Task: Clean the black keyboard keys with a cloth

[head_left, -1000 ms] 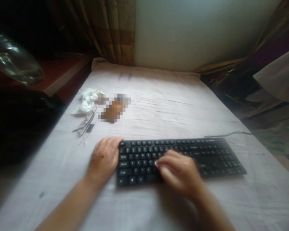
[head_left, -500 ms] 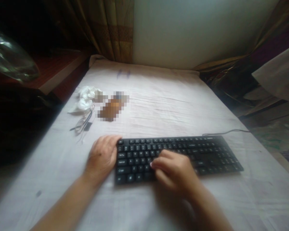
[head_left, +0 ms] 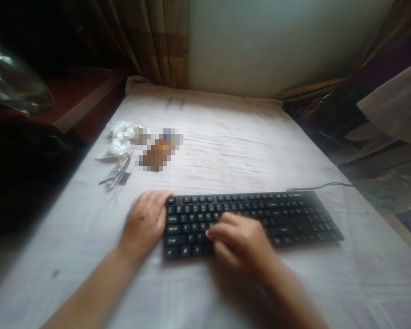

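Observation:
A black computer keyboard (head_left: pixel 281 226) lies flat on the pale sheet, its cable running off the far right side. At its left end my left hand (head_left: pixel 146 219) is pressed along the edge, fingertips closed at the top corner. My right hand (head_left: pixel 241 242) is over the letter keys left of the middle, its fingers curled under and thumb and forefinger drawn together near the keys. A small pale spot shows at its fingertips; whether that is a nail or something held I cannot make out.
Beyond my left hand lie a pair of glasses (head_left: pixel 118 171), a crumpled white cloth or tissue (head_left: pixel 121 137) and a blurred-out brown object (head_left: pixel 159 153). A clear rounded vessel (head_left: pixel 15 82) is at the reddish wooden furniture (head_left: pixel 78 96) on the left. A curtain (head_left: pixel 167 45) hangs behind.
My right hand has slid a little to the left across the keys. My left hand stays at the keyboard's left end.

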The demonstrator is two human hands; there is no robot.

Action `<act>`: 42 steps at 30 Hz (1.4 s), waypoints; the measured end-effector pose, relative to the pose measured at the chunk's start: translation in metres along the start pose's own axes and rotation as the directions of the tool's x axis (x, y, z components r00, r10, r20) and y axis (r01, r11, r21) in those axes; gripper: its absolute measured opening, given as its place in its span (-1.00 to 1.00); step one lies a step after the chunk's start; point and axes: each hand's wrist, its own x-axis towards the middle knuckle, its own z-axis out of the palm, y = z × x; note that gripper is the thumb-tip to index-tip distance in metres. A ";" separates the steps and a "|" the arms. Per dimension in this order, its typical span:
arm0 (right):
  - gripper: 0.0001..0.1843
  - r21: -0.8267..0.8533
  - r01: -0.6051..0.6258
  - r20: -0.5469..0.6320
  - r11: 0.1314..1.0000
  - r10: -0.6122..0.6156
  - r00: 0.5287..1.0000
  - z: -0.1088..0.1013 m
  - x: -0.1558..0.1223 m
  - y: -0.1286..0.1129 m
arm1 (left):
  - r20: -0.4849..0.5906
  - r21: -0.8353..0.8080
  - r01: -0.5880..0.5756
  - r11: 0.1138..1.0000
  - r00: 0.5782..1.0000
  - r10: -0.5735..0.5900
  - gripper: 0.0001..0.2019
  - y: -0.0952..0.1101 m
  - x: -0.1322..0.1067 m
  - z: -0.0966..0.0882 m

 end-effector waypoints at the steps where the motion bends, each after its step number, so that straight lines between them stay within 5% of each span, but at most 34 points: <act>1: -0.75 0.003 -0.020 0.011 1.000 0.020 1.000 -0.002 -0.001 0.002 | 0.003 0.000 0.002 1.000 1.000 -0.002 -0.67 0.000 0.000 0.000; 6: -0.76 0.022 -0.060 0.049 0.998 0.059 0.997 -0.011 -0.005 0.009 | 0.017 -0.001 0.016 1.000 1.000 -0.016 -0.66 0.001 0.001 0.000; 14: -0.76 0.053 0.097 0.079 0.994 -0.102 0.992 0.002 0.003 -0.010 | 0.024 0.001 0.023 1.000 0.999 -0.023 -0.67 0.002 0.002 -0.001; 26: -0.77 0.086 -0.064 0.196 0.994 0.046 0.980 -0.015 -0.007 0.004 | 0.012 0.006 0.014 1.000 1.000 -0.014 -0.68 0.002 0.001 -0.002; 42: -0.79 0.020 0.094 0.086 0.995 -0.095 0.992 0.014 0.010 -0.023 | 0.032 -0.009 0.046 0.999 0.998 -0.045 -0.65 0.004 0.003 -0.001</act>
